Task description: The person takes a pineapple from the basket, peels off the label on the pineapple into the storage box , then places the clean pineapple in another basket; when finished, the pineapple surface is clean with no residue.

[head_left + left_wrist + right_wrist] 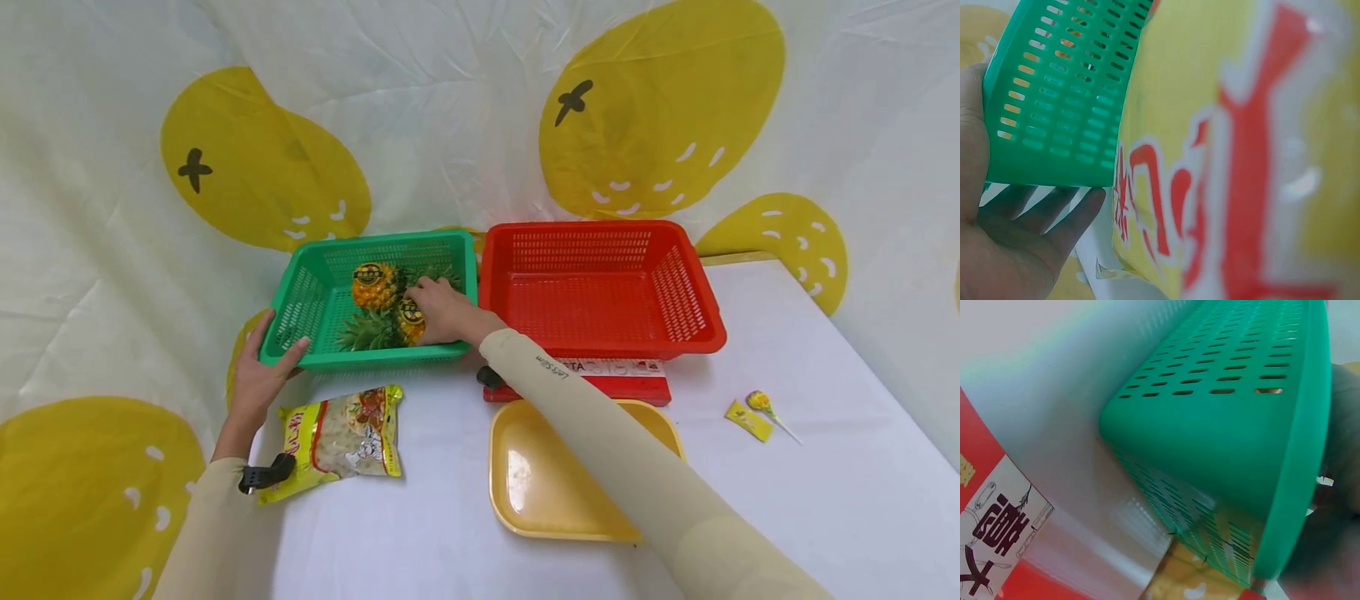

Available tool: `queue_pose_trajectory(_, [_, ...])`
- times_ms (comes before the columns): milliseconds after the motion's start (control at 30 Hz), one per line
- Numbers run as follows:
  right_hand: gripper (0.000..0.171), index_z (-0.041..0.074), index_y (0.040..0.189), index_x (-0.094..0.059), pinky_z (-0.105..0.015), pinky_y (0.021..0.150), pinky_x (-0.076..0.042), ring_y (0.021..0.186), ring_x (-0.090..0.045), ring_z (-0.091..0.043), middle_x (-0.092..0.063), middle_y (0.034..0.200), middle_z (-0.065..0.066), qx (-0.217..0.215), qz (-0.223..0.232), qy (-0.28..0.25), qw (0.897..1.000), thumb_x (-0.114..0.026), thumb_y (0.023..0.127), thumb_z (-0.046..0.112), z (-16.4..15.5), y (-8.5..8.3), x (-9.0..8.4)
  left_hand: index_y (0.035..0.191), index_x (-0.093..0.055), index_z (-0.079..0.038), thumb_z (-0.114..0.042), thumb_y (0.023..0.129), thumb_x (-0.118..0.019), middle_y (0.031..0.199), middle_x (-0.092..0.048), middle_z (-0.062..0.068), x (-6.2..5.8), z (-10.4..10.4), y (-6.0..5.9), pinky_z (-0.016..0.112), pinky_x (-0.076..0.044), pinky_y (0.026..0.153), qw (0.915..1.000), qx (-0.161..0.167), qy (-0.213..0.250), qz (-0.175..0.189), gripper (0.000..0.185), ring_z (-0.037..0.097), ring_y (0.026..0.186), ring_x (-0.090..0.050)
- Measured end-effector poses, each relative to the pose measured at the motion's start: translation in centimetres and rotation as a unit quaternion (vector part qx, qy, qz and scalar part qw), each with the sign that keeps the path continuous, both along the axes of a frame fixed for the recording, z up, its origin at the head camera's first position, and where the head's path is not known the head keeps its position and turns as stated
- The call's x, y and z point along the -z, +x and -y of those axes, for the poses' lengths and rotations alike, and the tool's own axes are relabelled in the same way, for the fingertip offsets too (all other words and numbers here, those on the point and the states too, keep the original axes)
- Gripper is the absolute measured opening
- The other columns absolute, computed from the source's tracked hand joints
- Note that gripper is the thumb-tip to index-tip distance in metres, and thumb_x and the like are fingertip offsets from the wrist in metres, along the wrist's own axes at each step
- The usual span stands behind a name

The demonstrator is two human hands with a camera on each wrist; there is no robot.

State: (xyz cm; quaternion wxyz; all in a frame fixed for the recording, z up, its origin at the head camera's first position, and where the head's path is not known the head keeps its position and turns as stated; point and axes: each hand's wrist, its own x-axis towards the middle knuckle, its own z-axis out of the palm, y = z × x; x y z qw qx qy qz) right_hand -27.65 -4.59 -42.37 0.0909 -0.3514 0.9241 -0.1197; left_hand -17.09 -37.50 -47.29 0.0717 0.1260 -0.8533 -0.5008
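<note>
Two small pineapples with black-and-gold labels lie in the green basket (300, 317). The rear pineapple (372, 293) sits mid-basket; the front pineapple (408, 332) is near its front right, with leaves pointing left. Over that front one, my right hand (442, 310) curls its fingers and grips it, hiding part of it. My left hand (258, 375) holds the basket's front left corner, thumb at the rim and fingers below, as the left wrist view shows. Beyond the basket rim (1300, 469) in the right wrist view, the right hand is blurred and mostly hidden.
A red basket (592, 350) stands right of the green one, behind a red box (645, 389) and a yellow tray (525, 521). A yellow food bag (345, 437) lies under the left wrist. A lollipop (759, 402) and small yellow packet (748, 422) lie at right.
</note>
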Motion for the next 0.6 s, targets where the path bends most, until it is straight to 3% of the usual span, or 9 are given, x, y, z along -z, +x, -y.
queue_pose_trajectory(267, [0.085,0.007,0.152,-0.051,-0.040,0.106,-0.038,0.125,-0.049,-0.026,-0.050,0.144,-0.012,-0.027,-0.005,-0.029,0.999,-0.088,0.087,0.047,-0.50,-0.11,-0.37,0.170,-0.018,-0.042,-0.051,0.098,-0.073,0.172,-0.018,0.013,0.00,0.03,0.00,0.063,-0.038,0.112,0.9999,0.000,0.014,0.008,0.090,0.041,0.142,-0.031])
queue_pose_trajectory(600, [0.084,0.006,0.152,-0.051,-0.042,0.110,-0.038,0.128,-0.047,-0.027,-0.048,0.145,-0.013,-0.029,0.008,-0.037,0.999,-0.089,0.087,0.044,-0.95,-0.16,-0.93,0.170,-0.018,-0.043,-0.050,0.099,-0.073,0.172,-0.016,0.013,-0.07,0.29,0.01,0.064,-0.037,0.113,0.9998,0.004,0.016,0.009,0.090,0.042,0.143,-0.029])
